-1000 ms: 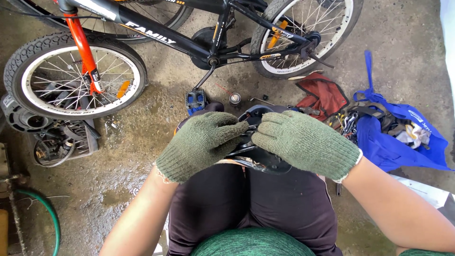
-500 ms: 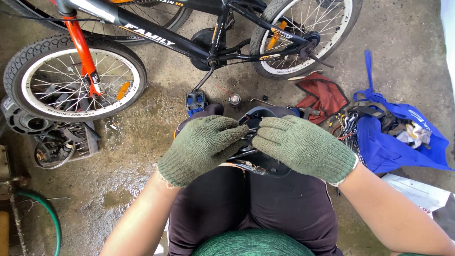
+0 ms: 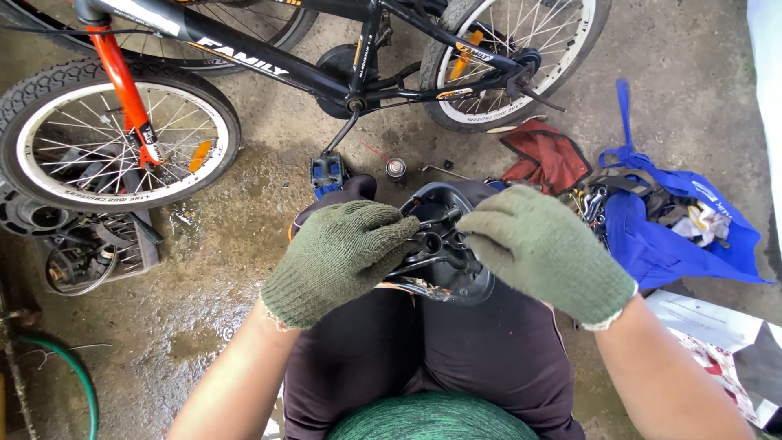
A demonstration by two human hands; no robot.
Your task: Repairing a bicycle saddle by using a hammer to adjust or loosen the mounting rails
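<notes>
Since a moment ago: little has shifted. Both gloved hands stay on the upturned bicycle saddle (image 3: 440, 253) resting on the person's lap; the fingers have crept inward toward the rail clamp on its underside, so the work there looks ongoing.

Left hand (image 3: 338, 257): palm down, fingers curled over the saddle's left edge, grip closed on it.

Right hand (image 3: 542, 248): palm down, fingertips at the clamp; grip hidden under the glove, cannot tell.

Around: small black bicycle (image 3: 326, 69) lying on wet concrete floor (image 3: 244, 244), blue tool bag (image 3: 676, 236), red cloth (image 3: 546, 155).
</notes>
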